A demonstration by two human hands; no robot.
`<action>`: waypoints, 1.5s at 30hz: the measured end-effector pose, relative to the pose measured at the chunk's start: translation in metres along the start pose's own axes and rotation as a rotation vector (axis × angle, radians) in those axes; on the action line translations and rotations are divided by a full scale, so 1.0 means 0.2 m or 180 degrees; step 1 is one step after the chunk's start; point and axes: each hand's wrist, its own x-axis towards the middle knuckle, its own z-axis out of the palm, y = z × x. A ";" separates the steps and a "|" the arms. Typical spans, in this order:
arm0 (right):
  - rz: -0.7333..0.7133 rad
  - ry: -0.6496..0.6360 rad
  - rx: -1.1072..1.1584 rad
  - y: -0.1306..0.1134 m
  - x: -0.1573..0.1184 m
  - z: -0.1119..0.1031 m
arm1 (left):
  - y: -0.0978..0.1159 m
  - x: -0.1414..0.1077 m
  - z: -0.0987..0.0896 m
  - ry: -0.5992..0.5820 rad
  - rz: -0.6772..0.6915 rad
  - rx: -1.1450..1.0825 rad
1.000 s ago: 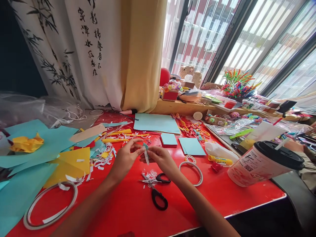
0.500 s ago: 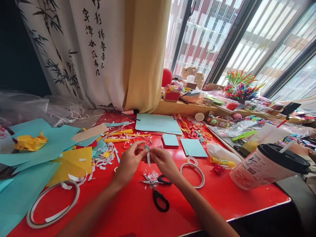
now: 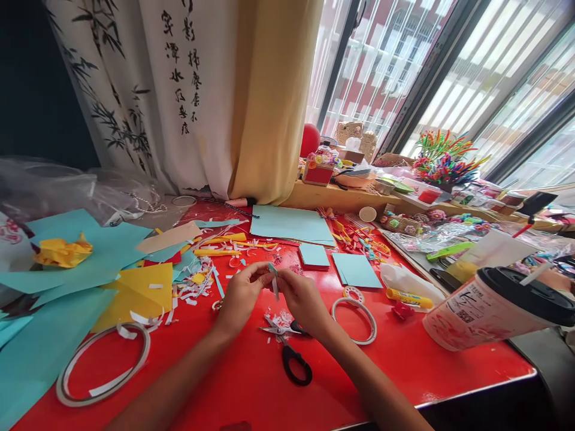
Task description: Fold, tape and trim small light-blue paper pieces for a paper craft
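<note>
Over the red table, my left hand point(image 3: 245, 294) and my right hand point(image 3: 302, 293) meet with pinched fingertips. Between them is a small strip of pale blue and white paper point(image 3: 275, 286), its white end hanging down. Part of the strip is hidden by my fingers. Just below lie open scissors point(image 3: 294, 362) with black handles, their blades beside a little heap of paper snippets point(image 3: 281, 320). A roll of narrow tape point(image 3: 372, 335) lies right of my right hand.
Blue sheets point(image 3: 291, 224) and small blue squares point(image 3: 357, 270) lie behind my hands. A lidded drink cup point(image 3: 471, 317) leans at the right. A larger tape roll point(image 3: 67, 392), yellow paper point(image 3: 139, 287) and many scraps cover the left. A glue stick point(image 3: 408, 298) lies near the cup.
The whole view has shifted slightly, so things sit a little further right. My hands stay together at the paper strip, my right hand turned a little more over it.
</note>
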 end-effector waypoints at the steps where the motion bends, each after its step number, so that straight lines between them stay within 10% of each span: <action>1: -0.0007 -0.0037 -0.0001 0.00 0.00 0.00 | 0.00 0.00 0.00 -0.0005 0.0020 0.0023; 30: 0.1058 -0.0678 0.2384 0.01 0.02 -0.03 | 0.08 0.00 -0.05 0.0463 0.0444 0.0939; 45: 0.1299 -0.1193 0.1377 0.04 0.00 0.00 | 0.08 0.03 -0.11 0.0628 0.0668 0.1642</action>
